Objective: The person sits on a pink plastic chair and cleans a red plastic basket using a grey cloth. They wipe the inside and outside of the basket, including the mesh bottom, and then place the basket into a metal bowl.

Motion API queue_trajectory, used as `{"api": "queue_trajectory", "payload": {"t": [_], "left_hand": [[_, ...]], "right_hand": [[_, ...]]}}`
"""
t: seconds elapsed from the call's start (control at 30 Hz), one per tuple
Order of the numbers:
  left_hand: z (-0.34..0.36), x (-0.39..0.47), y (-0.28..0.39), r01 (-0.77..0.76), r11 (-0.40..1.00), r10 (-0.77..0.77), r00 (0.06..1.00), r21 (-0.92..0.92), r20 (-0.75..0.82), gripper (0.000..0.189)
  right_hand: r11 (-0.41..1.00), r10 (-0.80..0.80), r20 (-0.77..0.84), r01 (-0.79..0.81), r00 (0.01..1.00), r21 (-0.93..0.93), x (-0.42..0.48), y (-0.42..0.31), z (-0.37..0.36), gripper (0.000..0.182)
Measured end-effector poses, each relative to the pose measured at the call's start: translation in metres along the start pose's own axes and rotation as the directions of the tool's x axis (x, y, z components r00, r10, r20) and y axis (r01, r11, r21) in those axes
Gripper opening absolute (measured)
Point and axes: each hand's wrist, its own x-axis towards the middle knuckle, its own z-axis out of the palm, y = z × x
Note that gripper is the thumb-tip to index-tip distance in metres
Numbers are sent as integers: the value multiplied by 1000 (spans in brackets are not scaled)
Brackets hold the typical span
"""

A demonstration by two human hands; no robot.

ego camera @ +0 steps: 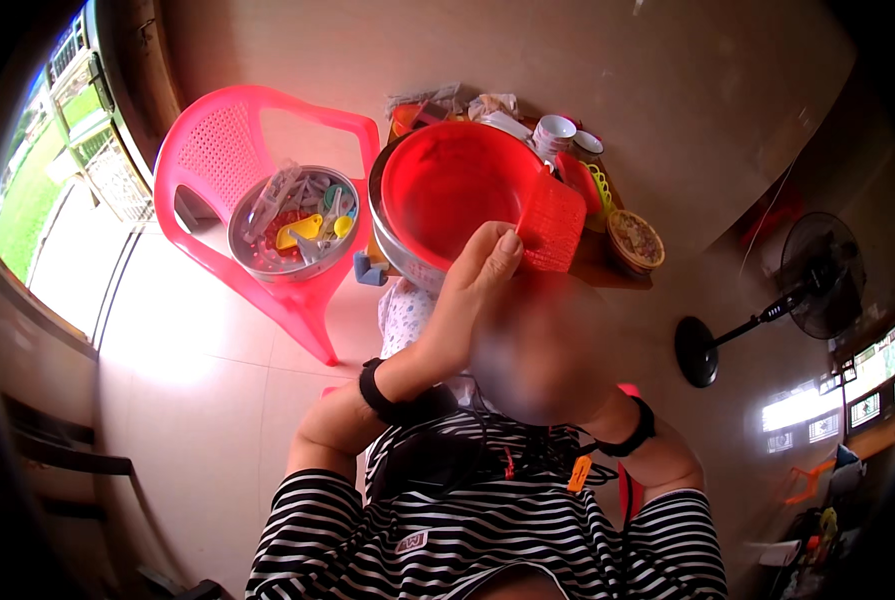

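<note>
My left hand (486, 259) grips the lower left edge of a red perforated plastic piece (552, 225), its thumb along the side. The piece is tilted and overlaps the right rim of a red plastic basin (455, 191). That basin rests in or over a larger metal pot (410, 262), on a low wooden table (616, 274). My right hand (560, 352) is just below the red piece, in a heavily blurred patch; its fingers and whatever they touch cannot be made out.
Left, a pink plastic chair (218, 161) bears a metal bowl (252, 266) of small plastic utensils. White bowls (556, 129), yellow-green plastic loops (601, 184) and a round patterned container (635, 240) stand on the table's right. A black standing fan (819, 274) is at right, an open doorway (64, 172) at left.
</note>
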Motion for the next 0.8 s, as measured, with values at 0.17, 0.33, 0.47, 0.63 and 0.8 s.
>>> {"api": "queue_trajectory", "payload": {"t": [0.17, 0.33, 0.47, 0.63, 0.8], "left_hand": [[-7, -1, -8, -42, 989, 25, 993, 144, 117, 36], [-14, -1, -20, -147, 921, 83, 979, 362, 188, 51], [-14, 2, -13, -300, 831, 187, 944, 468, 272, 51], [-7, -1, -2, -20, 974, -6, 993, 225, 116, 48], [-7, 4, -5, 20, 985, -26, 999, 174, 37, 49]], "right_hand": [[989, 23, -135, -42, 991, -141, -3, 15, 6, 19], [962, 274, -269, -261, 923, 85, 25, 25, -22, 24], [878, 478, -318, -455, 819, 150, 33, 45, -29, 18], [774, 631, -315, -549, 709, 316, 21, 75, -24, 11], [864, 496, -284, -433, 821, 257, 22, 34, -33, 16]]}}
